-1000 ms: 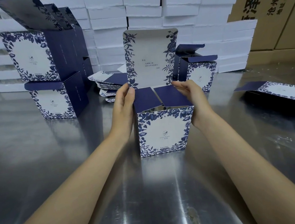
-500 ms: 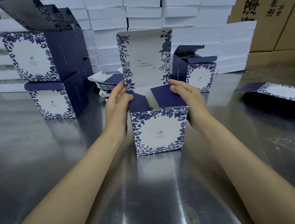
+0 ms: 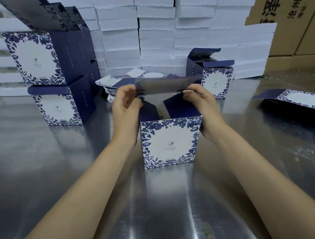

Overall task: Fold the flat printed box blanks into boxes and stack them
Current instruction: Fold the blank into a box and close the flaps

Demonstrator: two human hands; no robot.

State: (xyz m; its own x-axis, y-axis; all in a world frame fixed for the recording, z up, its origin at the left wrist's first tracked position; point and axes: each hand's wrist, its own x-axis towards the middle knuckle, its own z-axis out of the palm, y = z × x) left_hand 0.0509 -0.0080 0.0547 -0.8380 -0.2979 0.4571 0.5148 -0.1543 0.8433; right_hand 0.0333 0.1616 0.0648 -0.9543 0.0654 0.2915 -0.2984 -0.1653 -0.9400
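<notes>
Now, with left grip [image 3: 126, 105] and right grip [image 3: 200, 100] each pinching one end of the lid [image 3: 167, 87], better fold it evenly down over the box [image 3: 171, 143].

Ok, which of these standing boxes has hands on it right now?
The front-centre box: the left hand and right hand pinch its blurred lid flap. The stacked boxes at left and the rear-right box stand untouched.

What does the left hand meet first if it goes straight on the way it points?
Probably the pile of flat blanks right behind the left hand, just past the lid flap it pinches. Depth is unclear.
</notes>
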